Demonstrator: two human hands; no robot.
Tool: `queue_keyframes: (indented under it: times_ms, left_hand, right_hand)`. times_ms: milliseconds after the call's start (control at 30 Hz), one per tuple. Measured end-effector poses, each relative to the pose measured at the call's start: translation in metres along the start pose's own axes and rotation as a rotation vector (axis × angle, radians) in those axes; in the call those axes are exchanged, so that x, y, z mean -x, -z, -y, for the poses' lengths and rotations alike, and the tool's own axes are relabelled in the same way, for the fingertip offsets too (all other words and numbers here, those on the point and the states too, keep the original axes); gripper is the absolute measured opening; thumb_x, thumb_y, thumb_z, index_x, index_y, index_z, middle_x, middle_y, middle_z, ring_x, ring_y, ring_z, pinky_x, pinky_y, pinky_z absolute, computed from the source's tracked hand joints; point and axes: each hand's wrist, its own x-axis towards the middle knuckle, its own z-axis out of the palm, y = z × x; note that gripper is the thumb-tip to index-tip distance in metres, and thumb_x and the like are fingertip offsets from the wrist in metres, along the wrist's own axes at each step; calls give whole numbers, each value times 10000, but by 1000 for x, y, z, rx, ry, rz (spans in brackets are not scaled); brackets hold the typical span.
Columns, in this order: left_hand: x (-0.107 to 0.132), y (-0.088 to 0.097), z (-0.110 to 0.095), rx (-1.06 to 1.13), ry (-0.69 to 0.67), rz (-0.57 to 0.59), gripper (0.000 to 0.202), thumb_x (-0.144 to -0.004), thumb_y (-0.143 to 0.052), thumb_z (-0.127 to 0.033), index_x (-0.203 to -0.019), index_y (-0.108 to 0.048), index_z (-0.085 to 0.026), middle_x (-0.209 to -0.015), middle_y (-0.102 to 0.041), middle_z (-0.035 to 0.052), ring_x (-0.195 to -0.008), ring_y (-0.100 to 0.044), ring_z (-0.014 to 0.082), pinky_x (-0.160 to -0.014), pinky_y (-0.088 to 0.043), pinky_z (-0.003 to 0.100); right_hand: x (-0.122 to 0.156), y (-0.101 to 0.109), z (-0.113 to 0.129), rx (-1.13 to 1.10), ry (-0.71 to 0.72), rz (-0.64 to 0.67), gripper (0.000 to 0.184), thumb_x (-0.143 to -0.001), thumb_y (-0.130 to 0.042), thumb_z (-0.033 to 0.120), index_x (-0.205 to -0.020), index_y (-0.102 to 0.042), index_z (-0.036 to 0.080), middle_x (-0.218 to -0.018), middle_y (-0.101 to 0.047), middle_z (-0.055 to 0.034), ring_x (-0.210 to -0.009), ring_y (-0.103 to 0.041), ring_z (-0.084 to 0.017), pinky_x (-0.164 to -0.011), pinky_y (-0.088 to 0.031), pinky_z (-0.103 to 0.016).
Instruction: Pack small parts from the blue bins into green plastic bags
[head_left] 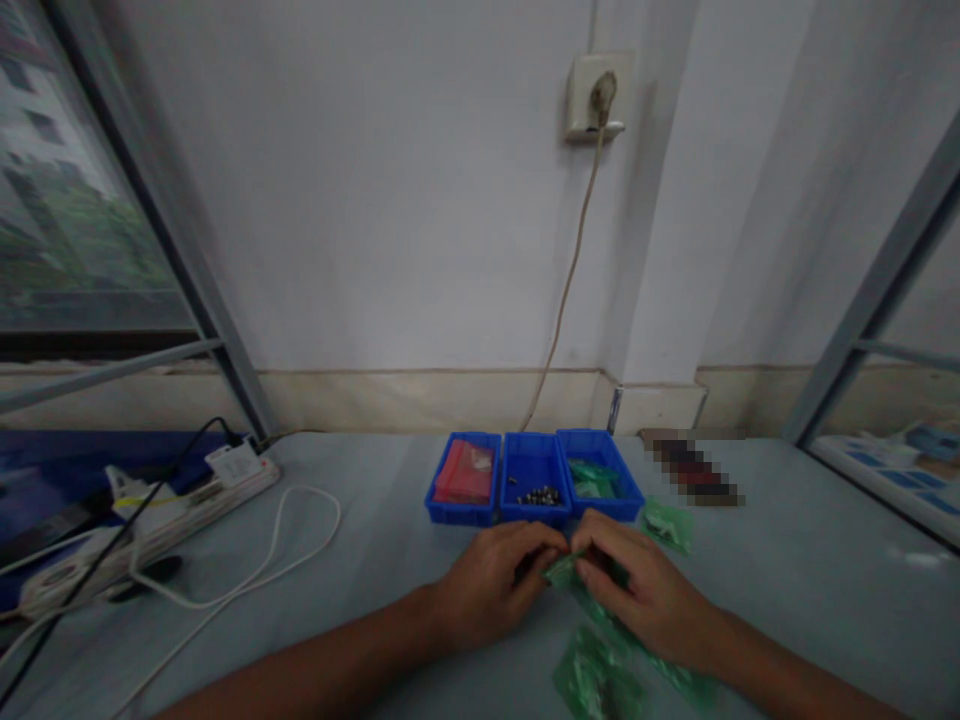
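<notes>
1. Left hand: fingers curled, thumb and fingertips pinching an edge of a green bag.
2. Right hand: pinched closed on the same bag, fingertips just beside the left's.
3. The bag is between the hands, in front of the middle bin, holding metal parts, and the right bin.
4. Another bag lies nearer on the table.

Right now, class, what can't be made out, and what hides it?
In the head view:
- Held green plastic: partly covered by the hands.
- Nearest green bag: cut off by the bottom edge.
- Pixelated item: masked by mosaic.
- Small pieces, middle blue bin: too small to identify.
</notes>
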Motion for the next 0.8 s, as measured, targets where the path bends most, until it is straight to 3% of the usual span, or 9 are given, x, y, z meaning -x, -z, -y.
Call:
queue_keyframes:
  times_ms: [400, 800]
  left_hand:
    - [-1, 0, -3, 39, 47, -85, 200, -1110, -512, -225, -1158, -704, -197, -1106, -783, 74, -1010, -742, 198, -930, -548, 271]
    - [0, 6, -6, 48, 83, -69, 416, -1169, -360, -406, -1143, -707, -179, -917, -737, 58, -858, -705, 194, -812, -530, 268]
  right_hand:
    - [-1, -1, -2, 5, 14, -20, 98, -1053, -553, 191, -975, -582, 244, -866, -562, 15, -763, -559, -178, -698, -421, -283]
    - [-1, -1, -1, 39, 18, 0, 106, -1055, -561, 199, -958, -576, 240, -869, -576, 11, -753, -568, -173, -677, -425, -275]
